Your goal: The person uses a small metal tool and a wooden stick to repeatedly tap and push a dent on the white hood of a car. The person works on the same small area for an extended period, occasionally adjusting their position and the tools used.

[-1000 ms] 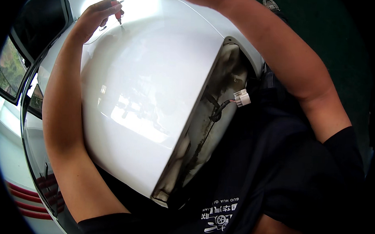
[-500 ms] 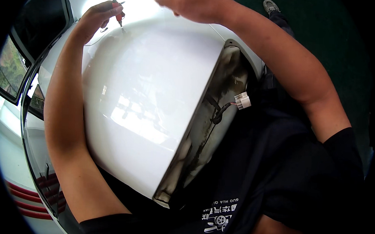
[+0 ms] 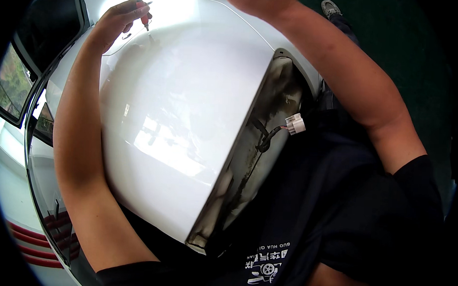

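At the top left my left hand (image 3: 121,20) is closed around a slim red tool with dark ends (image 3: 143,14). The tool stands nearly upright, its lower tip at or just above the glossy white car body panel (image 3: 180,101); contact is not clear. My left forearm runs along the panel's left side. At the top edge, my right hand (image 3: 256,3) is partly cut off by the picture's rim. Its fingers are out of sight, so anything in them is hidden.
Along the panel's right edge lies an open, dirty recess (image 3: 259,149), with a white wire connector (image 3: 294,123) hanging out on its cable. Car windows (image 3: 51,28) are at the left. A shoe (image 3: 331,7) stands on the dark floor at upper right.
My right hand has moved right and up, partly out of the picture. My left hand and the red tool have hardly moved.
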Demonstrator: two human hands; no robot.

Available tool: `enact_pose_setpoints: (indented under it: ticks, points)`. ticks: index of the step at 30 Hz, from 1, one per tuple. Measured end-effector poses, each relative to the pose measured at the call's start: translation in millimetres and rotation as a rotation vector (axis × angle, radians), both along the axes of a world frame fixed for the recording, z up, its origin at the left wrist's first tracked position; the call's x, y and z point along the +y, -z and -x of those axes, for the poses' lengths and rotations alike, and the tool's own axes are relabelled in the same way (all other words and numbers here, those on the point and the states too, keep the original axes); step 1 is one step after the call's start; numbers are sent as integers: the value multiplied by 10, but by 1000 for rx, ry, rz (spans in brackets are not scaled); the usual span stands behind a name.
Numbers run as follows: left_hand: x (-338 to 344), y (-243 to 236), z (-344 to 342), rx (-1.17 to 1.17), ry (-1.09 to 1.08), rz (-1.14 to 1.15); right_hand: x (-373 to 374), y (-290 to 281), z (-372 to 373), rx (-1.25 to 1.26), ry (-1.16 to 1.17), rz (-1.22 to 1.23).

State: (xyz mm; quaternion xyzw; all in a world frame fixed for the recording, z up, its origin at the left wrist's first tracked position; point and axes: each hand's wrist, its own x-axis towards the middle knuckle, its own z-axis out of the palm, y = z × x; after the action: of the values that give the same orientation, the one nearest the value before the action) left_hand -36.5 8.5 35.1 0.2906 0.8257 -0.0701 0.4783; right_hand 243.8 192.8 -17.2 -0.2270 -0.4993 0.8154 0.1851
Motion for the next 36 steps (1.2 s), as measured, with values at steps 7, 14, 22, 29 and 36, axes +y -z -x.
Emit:
enact_pose_setpoints:
  ticks: [7, 14, 22, 29, 36]
  points:
    - [-48, 7, -25, 36, -22, -18, -198, 264, 21, 40, -89, -70]
    - [-15, -1, -96, 2, -82, 30, -239, 345, 104, 128, -230, -512]
    - [-35, 45, -65, 25, -42, 11, -189, 292, 28, 99, -76, -198]
    - [32, 27, -94, 7, -72, 3, -18, -60, -58, -136, -98, 44]
    - [31, 41, -113, -4, -64, -1, -133, 211, 4, -35, -138, -54]
